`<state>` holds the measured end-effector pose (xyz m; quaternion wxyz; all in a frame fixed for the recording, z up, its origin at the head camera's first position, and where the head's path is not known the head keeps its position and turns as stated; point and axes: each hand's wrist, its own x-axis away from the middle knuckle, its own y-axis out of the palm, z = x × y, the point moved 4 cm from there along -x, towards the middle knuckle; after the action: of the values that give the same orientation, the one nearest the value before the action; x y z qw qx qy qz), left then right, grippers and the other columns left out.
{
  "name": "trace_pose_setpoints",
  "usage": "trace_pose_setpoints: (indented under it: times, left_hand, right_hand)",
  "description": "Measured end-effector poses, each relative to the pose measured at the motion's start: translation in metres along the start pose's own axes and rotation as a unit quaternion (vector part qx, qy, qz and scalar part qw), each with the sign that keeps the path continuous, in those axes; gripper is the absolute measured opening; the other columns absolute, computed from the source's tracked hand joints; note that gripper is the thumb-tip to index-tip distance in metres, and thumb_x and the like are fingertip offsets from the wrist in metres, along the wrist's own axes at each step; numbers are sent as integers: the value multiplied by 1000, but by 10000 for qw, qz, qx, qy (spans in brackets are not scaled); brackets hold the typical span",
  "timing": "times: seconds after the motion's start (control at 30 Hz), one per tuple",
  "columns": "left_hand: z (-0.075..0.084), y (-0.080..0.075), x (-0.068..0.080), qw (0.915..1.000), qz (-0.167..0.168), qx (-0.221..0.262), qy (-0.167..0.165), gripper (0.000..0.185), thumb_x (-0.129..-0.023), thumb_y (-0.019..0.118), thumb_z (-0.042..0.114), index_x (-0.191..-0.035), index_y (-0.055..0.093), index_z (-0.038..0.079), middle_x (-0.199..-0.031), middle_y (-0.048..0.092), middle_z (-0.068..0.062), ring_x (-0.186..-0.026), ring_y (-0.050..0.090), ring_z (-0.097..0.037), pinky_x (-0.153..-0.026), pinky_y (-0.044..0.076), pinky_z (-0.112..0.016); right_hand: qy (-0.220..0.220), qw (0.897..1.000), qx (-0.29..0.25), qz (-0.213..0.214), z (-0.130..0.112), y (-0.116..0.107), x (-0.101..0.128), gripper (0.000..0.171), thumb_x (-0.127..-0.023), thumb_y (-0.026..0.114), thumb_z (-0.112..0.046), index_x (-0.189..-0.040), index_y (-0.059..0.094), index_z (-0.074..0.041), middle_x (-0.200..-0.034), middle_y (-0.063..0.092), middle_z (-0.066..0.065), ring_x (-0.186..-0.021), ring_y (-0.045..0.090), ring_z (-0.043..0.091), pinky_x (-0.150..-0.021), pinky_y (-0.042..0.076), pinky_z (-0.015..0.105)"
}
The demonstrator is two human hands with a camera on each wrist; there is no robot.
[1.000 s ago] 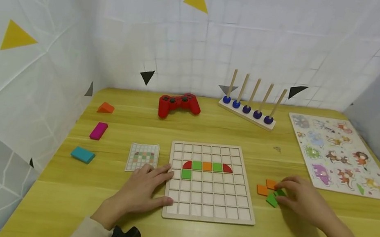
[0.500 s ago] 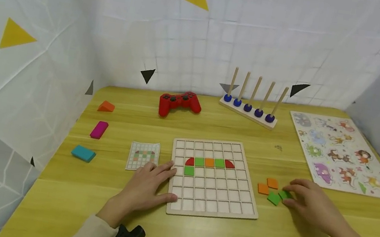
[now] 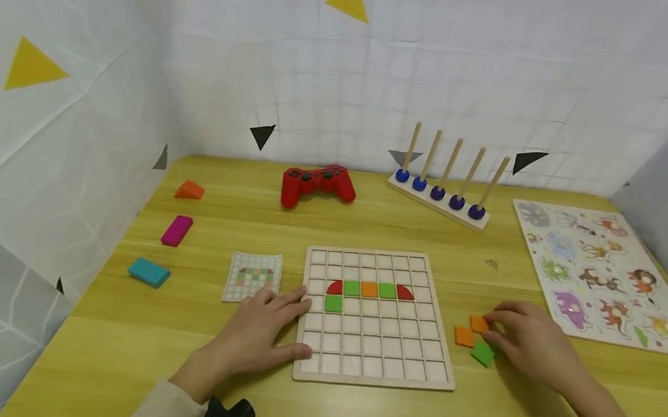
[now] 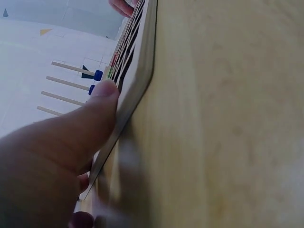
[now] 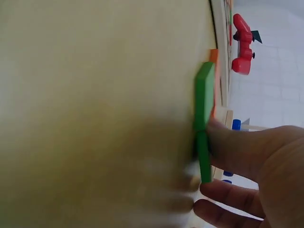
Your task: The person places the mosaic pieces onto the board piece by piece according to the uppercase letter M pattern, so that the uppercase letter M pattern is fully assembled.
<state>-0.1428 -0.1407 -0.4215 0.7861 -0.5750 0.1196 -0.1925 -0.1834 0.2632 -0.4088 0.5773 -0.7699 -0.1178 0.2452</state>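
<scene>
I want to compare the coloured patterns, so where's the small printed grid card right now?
In the head view, the grid card lies left of centre, just left of the wooden board and right of the blue block.

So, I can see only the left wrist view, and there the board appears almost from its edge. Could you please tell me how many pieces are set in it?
Observer: Six coloured pieces lie in the cells of the board.
Operator: Thank you. Is there also some pattern near it?
Observer: Yes, a small patterned paper card lies to the left of the board.
Operator: I understand. And what does the right grip hold?
Observer: The right grip pinches a green piece.
</scene>
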Motion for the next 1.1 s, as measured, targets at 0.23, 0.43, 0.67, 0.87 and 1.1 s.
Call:
trace_pose_setpoints:
  times: [0.23,0.43,0.67,0.87,1.1]
  left_hand:
    - [1,1,0,10000,-24,-37,2,77,-86,59,66,-148,47,23,-160,36,4,-116,46,-27,-87,40,-43]
    - [0,3,1,10000,9,-45,35,77,-87,59,67,-148,46,22,-160,36,4,-114,46,-26,-85,39,-41]
    - [-4,1,1,10000,24,7,-35,77,-85,61,66,-148,47,22,-160,37,4,-114,45,-25,-85,39,-40]
    - [-3,1,-1,10000,-12,48,-40,77,-86,60,66,-148,47,22,-160,36,5,-111,44,-24,-84,38,-38]
    - [-1,1,-3,10000,12,-81,45,77,-86,58,68,-148,46,23,-160,36,5,-111,46,-24,-85,40,-40]
  right_hand:
    - [-84,9995,-54,-314,1,0,-9,18,-79,82,-21,-93,75,-13,-102,69,13,-94,64,35,-82,51,53]
    - [-22,9996,-261,50,-12,-7,-19,19,-80,81,-26,-92,74,-12,-109,69,16,-100,64,38,-84,51,55]
    - [-509,9976,-451,-86,-77,3,-54,19,-83,79,-29,-93,75,-14,-113,68,13,-105,63,33,-88,51,50]
    - [-1363,9893,-522,-5,-136,27,-78,19,-81,81,-30,-91,75,-15,-110,68,8,-103,63,25,-86,53,43]
    - [-1432,9876,-577,-300,-167,40,-96,20,-83,78,-32,-92,77,-15,-113,67,8,-107,61,26,-91,51,44]
